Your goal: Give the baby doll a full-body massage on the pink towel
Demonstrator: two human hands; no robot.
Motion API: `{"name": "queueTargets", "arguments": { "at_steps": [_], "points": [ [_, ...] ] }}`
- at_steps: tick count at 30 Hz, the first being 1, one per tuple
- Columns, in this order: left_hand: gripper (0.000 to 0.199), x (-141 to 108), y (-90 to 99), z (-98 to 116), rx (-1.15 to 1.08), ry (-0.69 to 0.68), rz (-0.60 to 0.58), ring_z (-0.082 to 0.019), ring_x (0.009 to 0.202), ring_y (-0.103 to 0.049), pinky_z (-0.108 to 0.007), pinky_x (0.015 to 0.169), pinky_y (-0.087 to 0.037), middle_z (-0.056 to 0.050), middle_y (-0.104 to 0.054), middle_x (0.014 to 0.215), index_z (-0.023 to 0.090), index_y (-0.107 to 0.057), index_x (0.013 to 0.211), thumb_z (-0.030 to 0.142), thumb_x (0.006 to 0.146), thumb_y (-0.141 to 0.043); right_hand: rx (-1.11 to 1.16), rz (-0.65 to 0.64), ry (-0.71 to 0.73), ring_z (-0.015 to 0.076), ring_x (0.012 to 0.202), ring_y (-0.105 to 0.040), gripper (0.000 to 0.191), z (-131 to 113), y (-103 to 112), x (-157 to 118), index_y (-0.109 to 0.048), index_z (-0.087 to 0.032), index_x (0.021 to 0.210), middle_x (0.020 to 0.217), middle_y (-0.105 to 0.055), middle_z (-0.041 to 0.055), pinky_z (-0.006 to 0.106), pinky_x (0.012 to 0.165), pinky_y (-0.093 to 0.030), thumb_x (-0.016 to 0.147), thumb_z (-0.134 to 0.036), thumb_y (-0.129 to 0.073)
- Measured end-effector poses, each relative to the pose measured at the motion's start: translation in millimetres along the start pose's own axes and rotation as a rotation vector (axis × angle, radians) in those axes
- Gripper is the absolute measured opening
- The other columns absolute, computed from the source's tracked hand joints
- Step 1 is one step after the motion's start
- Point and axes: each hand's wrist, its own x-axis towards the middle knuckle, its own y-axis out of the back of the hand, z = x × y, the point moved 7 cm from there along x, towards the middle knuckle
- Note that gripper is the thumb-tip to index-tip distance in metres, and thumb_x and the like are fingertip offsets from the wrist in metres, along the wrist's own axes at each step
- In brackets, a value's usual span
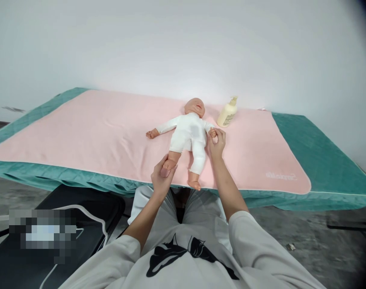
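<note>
A baby doll (186,132) with a white cloth body lies face up on a pink mat (110,128), its head toward the wall. My left hand (163,174) is closed round the doll's bare foot on the left, whose leg is bent a little. With my right hand (217,141) I grip the doll's small hand on the right between thumb and fingers. The doll's other arm stretches out to the left, and its other leg points toward me. Just beyond my right hand stands a cream pump bottle (226,114).
Green quilted cloth (327,156) shows around the mat on the table. A white wall rises behind it. At the lower left is a black chair (86,196) with a pale cable (92,214) and a blurred-out object on it.
</note>
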Motion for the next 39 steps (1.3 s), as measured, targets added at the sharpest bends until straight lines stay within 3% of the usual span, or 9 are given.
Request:
{"name": "queueTargets", "arguments": {
  "at_steps": [5,11,19,22,34,39],
  "points": [
    [0.058,-2.5,3.0,-2.3,0.011,0.017,-0.009,-0.027,0.12,-0.065,-0.042,0.107,-0.052,-0.009,-0.068,0.13,0.02,-0.062,0.133,0.042,0.08,-0.074,0.033,0.107,-0.093,0.0211,0.11,-0.059,0.036,10.1,9.1,1.4,-0.061,-0.016,0.118,0.113,-0.056,0.0118,0.044,0.104,-0.05,0.089,-0.037,-0.057],
    [0.057,-9.0,6.1,-0.7,-0.032,0.005,0.01,-0.027,0.119,-0.065,-0.041,0.106,-0.053,-0.01,-0.069,0.129,0.019,-0.063,0.132,0.038,0.08,-0.075,0.084,0.146,-0.149,0.0192,0.111,-0.06,0.036,15.1,10.5,0.9,-0.061,-0.015,0.115,0.113,-0.057,0.0097,0.041,0.105,-0.05,0.086,-0.036,-0.062],
    [0.055,-35.1,19.6,-11.9,0.015,-0.053,0.06,-0.027,0.111,-0.068,-0.044,0.099,-0.057,-0.011,-0.07,0.124,0.021,-0.063,0.133,0.031,0.081,-0.075,0.197,0.398,-0.602,0.0197,0.113,-0.063,0.039,62.4,30.3,-7.4,-0.05,-0.01,0.118,0.12,-0.06,0.0137,0.046,0.11,-0.048,0.087,-0.032,-0.06],
    [0.053,-44.1,23.5,-18.7,0.078,-0.077,0.051,-0.027,0.11,-0.068,-0.045,0.098,-0.057,-0.011,-0.071,0.123,0.021,-0.064,0.131,0.031,0.08,-0.075,0.184,0.448,-0.706,0.0191,0.116,-0.063,0.034,75.0,35.7,-11.4,-0.049,-0.012,0.117,0.123,-0.06,0.0137,0.045,0.112,-0.047,0.089,-0.028,-0.058],
    [0.052,-55.4,26.0,-33.8,0.196,-0.124,-0.022,-0.028,0.114,-0.067,-0.044,0.101,-0.054,-0.012,-0.069,0.127,0.018,-0.062,0.132,0.034,0.084,-0.072,0.176,0.425,-0.65,0.0219,0.122,-0.059,0.037,90.9,31.9,-12.7,-0.044,-0.015,0.117,0.125,-0.056,0.0148,0.054,0.116,-0.042,0.091,-0.037,-0.057],
    [0.051,-56.2,26.8,-33.4,0.201,-0.109,-0.018,-0.028,0.114,-0.067,-0.045,0.101,-0.054,-0.012,-0.069,0.127,0.02,-0.062,0.132,0.036,0.084,-0.071,0.142,0.407,-0.663,0.022,0.121,-0.06,0.037,86.0,31.8,-11.4,-0.044,-0.014,0.119,0.125,-0.056,0.0156,0.052,0.114,-0.043,0.09,-0.034,-0.055]
  ]
}}
